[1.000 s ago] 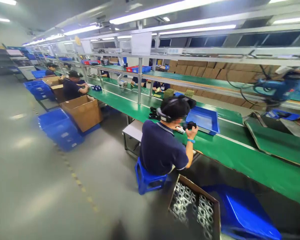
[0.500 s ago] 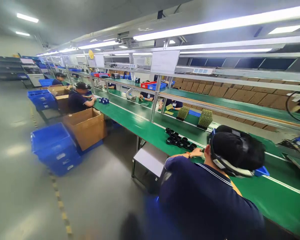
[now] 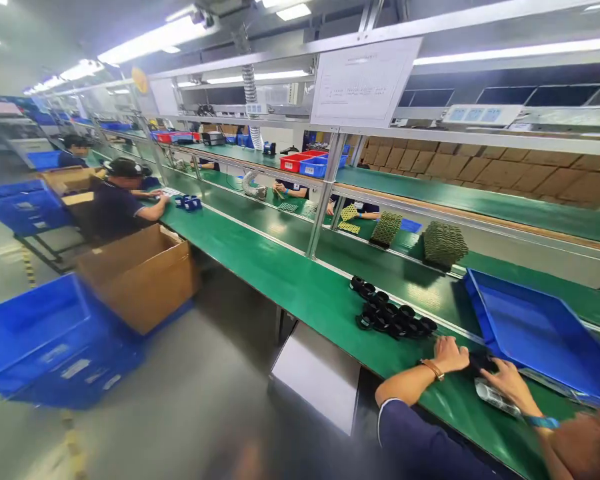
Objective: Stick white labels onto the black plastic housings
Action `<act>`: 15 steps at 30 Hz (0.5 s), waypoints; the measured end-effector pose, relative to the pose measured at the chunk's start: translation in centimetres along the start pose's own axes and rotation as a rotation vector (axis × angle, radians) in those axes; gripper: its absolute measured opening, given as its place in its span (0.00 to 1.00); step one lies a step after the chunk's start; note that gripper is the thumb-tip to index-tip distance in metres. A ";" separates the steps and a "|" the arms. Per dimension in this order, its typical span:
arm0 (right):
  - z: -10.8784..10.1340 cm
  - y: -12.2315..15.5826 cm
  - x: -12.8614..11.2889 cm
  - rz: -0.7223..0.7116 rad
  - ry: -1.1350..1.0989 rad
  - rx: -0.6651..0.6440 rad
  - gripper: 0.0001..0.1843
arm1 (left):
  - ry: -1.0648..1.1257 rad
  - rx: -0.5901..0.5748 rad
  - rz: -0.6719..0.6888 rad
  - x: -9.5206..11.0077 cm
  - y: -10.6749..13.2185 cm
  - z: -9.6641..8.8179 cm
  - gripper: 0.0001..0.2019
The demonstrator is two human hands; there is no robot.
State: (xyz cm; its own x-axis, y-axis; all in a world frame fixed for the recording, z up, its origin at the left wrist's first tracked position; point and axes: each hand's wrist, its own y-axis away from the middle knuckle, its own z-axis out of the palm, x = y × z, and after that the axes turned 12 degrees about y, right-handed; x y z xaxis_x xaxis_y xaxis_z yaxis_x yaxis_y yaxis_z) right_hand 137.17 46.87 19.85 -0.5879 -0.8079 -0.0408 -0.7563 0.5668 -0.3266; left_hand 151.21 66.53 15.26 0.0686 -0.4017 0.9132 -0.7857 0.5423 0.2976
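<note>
Neither my left hand nor my right hand can be made out; a brownish blur at the bottom edge is too smeared to name. Nearest in view is a co-worker at the lower right, seated at the green bench (image 3: 275,280). That person's hands (image 3: 453,355) are on a dark item whose kind I cannot tell. Beside them lies a clear plastic bag (image 3: 495,399). Several black ring-shaped parts (image 3: 390,313) stand in rows to the left of those hands. A large blue tray (image 3: 535,327) sits just beyond them.
On the left stand blue bins (image 3: 35,340) and an open cardboard box (image 3: 135,280). A white-topped low table (image 3: 320,373) is beside the bench. Metal uprights (image 3: 325,193) carry a shelf with red and blue trays (image 3: 305,163). Other people sit along the line.
My view has moved closer to the bench and turned. The co-worker's head has shifted out toward the lower right, so both of that person's hands and the blue tray now show.
</note>
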 end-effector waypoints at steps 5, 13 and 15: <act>3.1 -1.5 0.6 0.037 0.055 -0.048 0.30 | 0.062 -0.301 0.400 5.9 -4.6 8.9 0.15; 2.7 -2.8 -3.4 0.110 0.103 -0.109 0.20 | 0.001 -0.204 0.156 3.7 -6.8 7.3 0.20; 1.4 -3.0 -5.9 0.166 0.091 -0.092 0.23 | -0.067 -0.138 -0.028 0.7 -6.2 2.8 0.18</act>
State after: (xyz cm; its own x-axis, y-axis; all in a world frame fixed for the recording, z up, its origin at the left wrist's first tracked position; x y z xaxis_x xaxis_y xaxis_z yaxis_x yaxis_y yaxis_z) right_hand 143.33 49.67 19.77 -0.7266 -0.6871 -0.0003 -0.6678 0.7063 -0.2348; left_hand 154.41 60.84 13.30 0.0443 -0.4642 0.8846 -0.6918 0.6246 0.3623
